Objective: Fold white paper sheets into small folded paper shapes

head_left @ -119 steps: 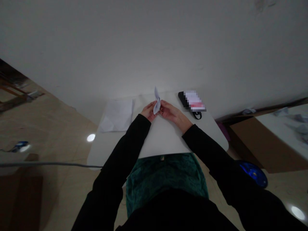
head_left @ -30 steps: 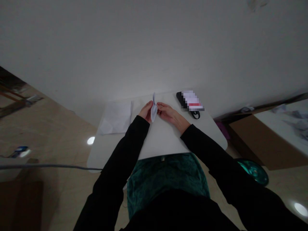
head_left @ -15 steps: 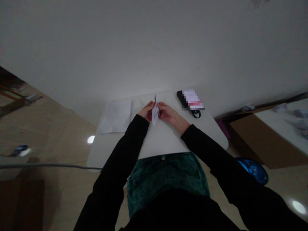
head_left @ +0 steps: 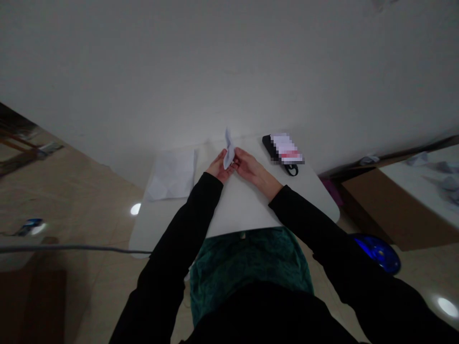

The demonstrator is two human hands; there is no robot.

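Note:
A small piece of folded white paper stands upright between my hands above the far part of the white table. My left hand holds its left side and lower end, with the fingers partly hidden behind it. From the right, my right hand pinches the paper with thumb and fingertips. The fingertips of both hands nearly meet below the paper. Flat white sheets with creases lie on the table to the left of my left hand.
A black case with a strap and a blurred white and red top lies at the table's right rear. The wall rises behind the table. At the right stands another white surface with crumpled papers. A cable runs in from the left.
The folded paper has moved up and slightly left, and its shape has turned a little. My left palm shows more now, and the fingers of both hands have shifted their hold.

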